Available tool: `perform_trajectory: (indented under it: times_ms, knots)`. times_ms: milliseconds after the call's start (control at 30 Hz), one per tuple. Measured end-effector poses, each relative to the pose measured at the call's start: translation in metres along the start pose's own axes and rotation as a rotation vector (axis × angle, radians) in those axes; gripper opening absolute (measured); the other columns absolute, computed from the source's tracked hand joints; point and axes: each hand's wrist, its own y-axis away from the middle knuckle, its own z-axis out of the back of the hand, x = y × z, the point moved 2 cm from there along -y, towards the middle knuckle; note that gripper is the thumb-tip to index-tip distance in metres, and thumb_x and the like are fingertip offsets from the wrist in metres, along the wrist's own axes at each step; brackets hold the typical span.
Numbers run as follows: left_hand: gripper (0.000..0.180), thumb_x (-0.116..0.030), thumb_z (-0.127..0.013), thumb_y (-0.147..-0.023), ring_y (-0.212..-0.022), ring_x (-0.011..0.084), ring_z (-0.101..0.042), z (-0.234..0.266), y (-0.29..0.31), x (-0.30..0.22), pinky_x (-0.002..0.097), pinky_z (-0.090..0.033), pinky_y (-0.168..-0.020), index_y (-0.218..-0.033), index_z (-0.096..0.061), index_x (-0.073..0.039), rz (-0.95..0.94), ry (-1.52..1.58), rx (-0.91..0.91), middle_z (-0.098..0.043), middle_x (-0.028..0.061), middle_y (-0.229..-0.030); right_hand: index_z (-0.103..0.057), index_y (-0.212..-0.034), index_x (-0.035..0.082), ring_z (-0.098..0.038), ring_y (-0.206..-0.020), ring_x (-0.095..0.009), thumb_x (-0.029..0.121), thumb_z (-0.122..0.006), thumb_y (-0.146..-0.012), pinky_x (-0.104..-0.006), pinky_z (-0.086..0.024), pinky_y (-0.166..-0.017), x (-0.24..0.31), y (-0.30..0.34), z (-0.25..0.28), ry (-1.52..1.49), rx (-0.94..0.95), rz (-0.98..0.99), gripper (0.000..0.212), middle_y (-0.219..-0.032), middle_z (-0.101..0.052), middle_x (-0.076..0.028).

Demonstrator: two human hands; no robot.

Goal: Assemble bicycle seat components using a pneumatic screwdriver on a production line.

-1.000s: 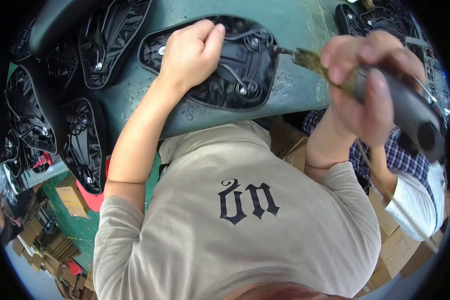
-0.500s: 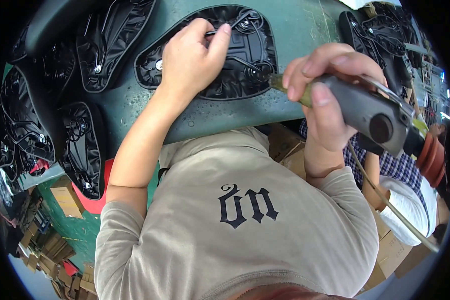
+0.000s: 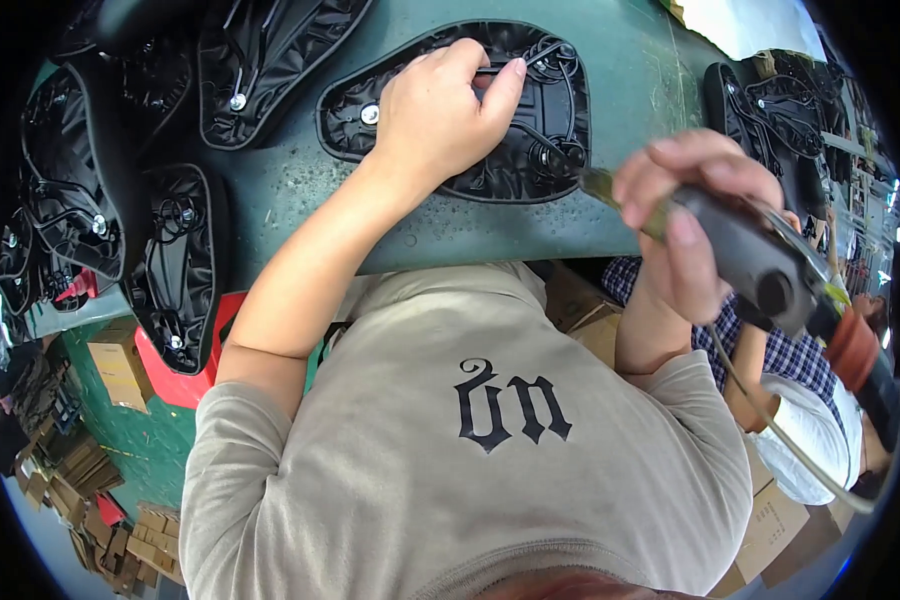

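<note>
A black bicycle saddle [image 3: 450, 187] lies underside up on the table, its wire rails and springs showing and its wide end to the right. My left hand [image 3: 445, 110] rests over its middle, closed, with thumb and curled fingers around a rail. In my right hand [image 3: 695, 205] is a dark grey power screwdriver [image 3: 760, 262], its yellowish nose pointing left at the saddle's wide end. The nose tip is close to the spring at the near right corner; whether it touches cannot be told. Fingers and blur partly hide the tool.
More upturned saddles [image 3: 178, 270] crowd the left side of the green table [image 3: 300, 215], and others [image 3: 770, 105] stand at the far right. A thin hose [image 3: 770, 425] hangs beside my right arm. Close by on the right is another person [image 3: 810, 430]. Cardboard boxes [image 3: 120, 365] stand on the floor.
The whole view has shifted, so the saddle and table appear farther right. My left hand keeps its grip on the rail, and the screwdriver stays near the saddle's wide end.
</note>
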Motion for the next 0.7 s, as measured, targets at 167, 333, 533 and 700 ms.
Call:
perform_trajectory:
  times_ms: [167, 333, 533, 700]
  knots:
    - [0.037, -0.037, -0.075, -0.088, -0.086, 0.0413, -0.066, 0.023, 0.005, -0.002, 0.0493, -0.054, -0.074, -0.083, -0.066, -0.002, 0.028, 0.036, 0.039, -0.068, 0.0206, -0.087, -0.043, -0.139, 0.002, -0.062, -0.071, -0.024, 0.001, -0.054, -0.092, -0.0443, -0.054, -0.066, 0.039, -0.001, 0.034, -0.040, 0.027, 0.226, 0.047, -0.116, -0.056, -0.029]
    - [0.046, -0.027, -0.076, -0.080, -0.121, 0.0447, -0.055, 0.057, 0.016, -0.010, 0.0528, -0.044, -0.104, -0.114, -0.060, 0.000, -0.274, -0.364, 0.157, -0.059, 0.0254, -0.119, -0.049, -0.129, -0.002, -0.060, -0.069, -0.021, -0.003, -0.056, -0.092, -0.0376, -0.053, -0.065, -0.008, 0.028, 0.073, 0.113, -0.215, 0.115, 0.038, -0.114, -0.058, -0.025]
    - [0.033, -0.015, -0.072, -0.072, -0.124, 0.0439, -0.058, 0.074, 0.019, -0.035, 0.0547, -0.043, -0.108, -0.097, -0.060, 0.002, -0.389, -0.460, 0.134, -0.065, 0.0228, -0.105, -0.054, -0.122, -0.004, -0.062, -0.068, -0.017, -0.008, -0.056, -0.092, -0.0308, -0.052, -0.066, -0.058, 0.029, 0.084, 0.189, -0.370, -0.019, 0.030, -0.107, -0.064, -0.018]
    - [0.023, -0.010, -0.074, -0.073, -0.111, 0.0441, -0.065, 0.188, -0.017, -0.080, 0.0511, -0.052, -0.098, -0.090, -0.061, -0.003, -0.328, -0.393, -0.114, -0.067, 0.0199, -0.097, -0.054, -0.120, -0.003, -0.062, -0.068, -0.014, -0.009, -0.058, -0.091, -0.0287, -0.052, -0.063, -0.069, 0.019, 0.076, 0.235, -0.387, -0.120, 0.030, -0.105, -0.064, -0.015]
